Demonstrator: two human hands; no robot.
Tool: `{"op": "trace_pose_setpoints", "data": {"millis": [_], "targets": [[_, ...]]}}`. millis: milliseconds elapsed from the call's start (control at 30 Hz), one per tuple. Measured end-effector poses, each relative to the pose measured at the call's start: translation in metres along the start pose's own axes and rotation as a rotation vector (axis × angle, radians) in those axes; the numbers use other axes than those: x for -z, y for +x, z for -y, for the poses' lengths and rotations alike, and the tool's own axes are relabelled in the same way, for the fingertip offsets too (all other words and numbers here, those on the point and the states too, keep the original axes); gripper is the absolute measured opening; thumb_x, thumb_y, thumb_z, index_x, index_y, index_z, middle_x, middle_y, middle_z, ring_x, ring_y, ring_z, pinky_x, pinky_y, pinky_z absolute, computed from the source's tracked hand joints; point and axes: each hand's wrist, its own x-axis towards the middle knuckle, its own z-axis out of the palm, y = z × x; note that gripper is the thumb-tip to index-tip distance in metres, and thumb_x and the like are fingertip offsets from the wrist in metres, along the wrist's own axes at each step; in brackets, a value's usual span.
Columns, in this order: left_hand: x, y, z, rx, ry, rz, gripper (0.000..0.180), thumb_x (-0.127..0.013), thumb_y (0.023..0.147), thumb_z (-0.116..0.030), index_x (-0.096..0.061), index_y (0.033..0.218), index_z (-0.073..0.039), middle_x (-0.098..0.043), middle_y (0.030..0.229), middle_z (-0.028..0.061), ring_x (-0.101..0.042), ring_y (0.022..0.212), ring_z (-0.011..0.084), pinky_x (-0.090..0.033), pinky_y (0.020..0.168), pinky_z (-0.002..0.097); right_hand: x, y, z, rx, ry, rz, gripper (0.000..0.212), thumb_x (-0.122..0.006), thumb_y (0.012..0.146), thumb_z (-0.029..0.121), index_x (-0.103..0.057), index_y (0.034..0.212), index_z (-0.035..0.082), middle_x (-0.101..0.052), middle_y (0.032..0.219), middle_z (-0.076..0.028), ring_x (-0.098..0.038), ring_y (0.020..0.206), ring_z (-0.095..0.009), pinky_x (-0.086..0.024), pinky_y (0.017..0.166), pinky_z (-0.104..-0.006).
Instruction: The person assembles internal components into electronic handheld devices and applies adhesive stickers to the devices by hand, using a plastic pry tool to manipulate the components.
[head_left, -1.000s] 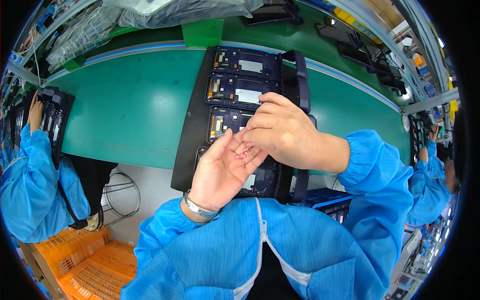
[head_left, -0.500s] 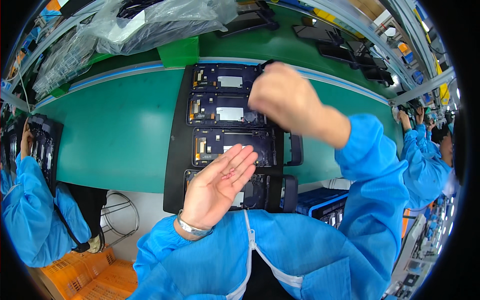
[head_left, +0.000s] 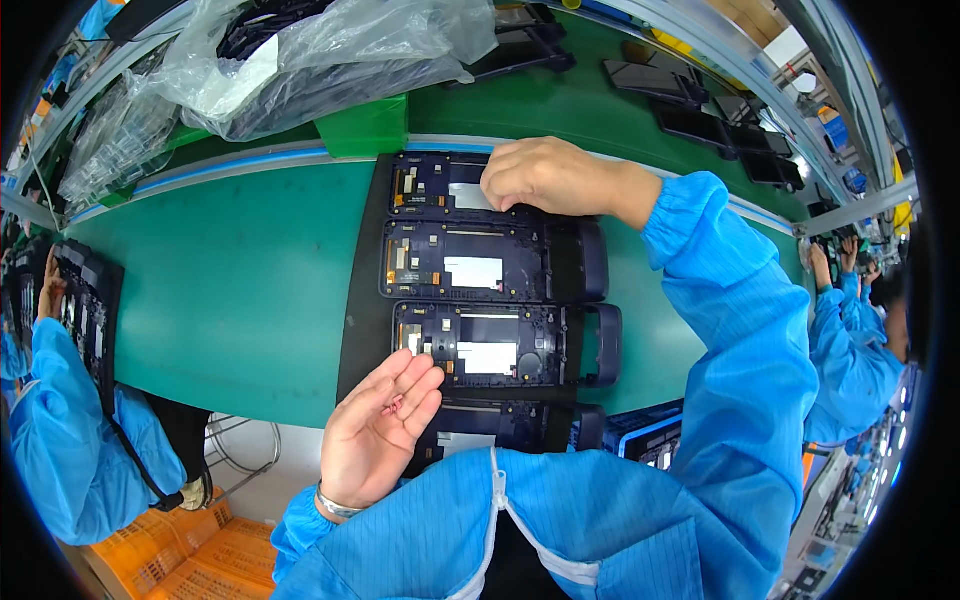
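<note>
Several dark device housings with small boards and pale rectangles inside lie in a column on a black mat (head_left: 362, 345). Over the farthest housing (head_left: 430, 203), my right hand (head_left: 548, 178) is closed, fingertips pinched down at its inner face; anything between them is hidden. My left hand (head_left: 368, 440) is palm up and cupped, cradling small pink pieces (head_left: 393, 405) too tiny to identify. It hovers by the lower left of the third housing (head_left: 543, 345) and left of the nearest housing (head_left: 485, 415), which my body partly covers. The second housing (head_left: 520, 262) lies untouched between.
A green workbench (head_left: 235, 290) spreads under the mat. Beyond a rail stand a green box (head_left: 365, 127), clear plastic bags (head_left: 330, 70) and dark screen units (head_left: 690, 125). Co-workers in blue sit left (head_left: 75, 420) and right (head_left: 860, 350). Orange crates (head_left: 190, 550) are at lower left.
My right hand, blurred and raised before, has come down onto the farthest housing with fingers pinched. My left hand has shifted left and nearer to me, its fingers more curled. The view has tilted slightly.
</note>
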Motion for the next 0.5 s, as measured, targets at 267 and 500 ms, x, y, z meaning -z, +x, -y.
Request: {"op": "trace_pose_setpoints", "data": {"millis": [267,500], "targets": [[0.0014,0.0053,-0.0042,-0.004,-0.052,-0.023,0.035,-0.043,0.092,-0.010,-0.043,0.123,0.005,-0.053,0.120,0.0208,-0.053,0.111,0.0306,-0.045,0.095,0.0390,-0.0022,0.0027,-0.0084,0.099,-0.054,-0.005,0.007,-0.062,0.069,0.003,-0.056,0.070,0.007,-0.058,0.076,-0.002,-0.057,0.076,-0.021,-0.046,0.060,-0.0325],[0.0067,0.0054,-0.0027,-0.023,-0.053,-0.050,0.034,-0.044,0.091,-0.010,-0.045,0.122,0.005,-0.054,0.118,0.0204,-0.054,0.110,0.0301,-0.046,0.093,0.0388,-0.0013,0.0032,-0.0098,0.165,-0.102,0.001,0.005,-0.060,0.067,0.003,-0.058,0.071,0.007,-0.060,0.078,-0.003,-0.058,0.078,-0.022,-0.048,0.063,-0.0322]]}}
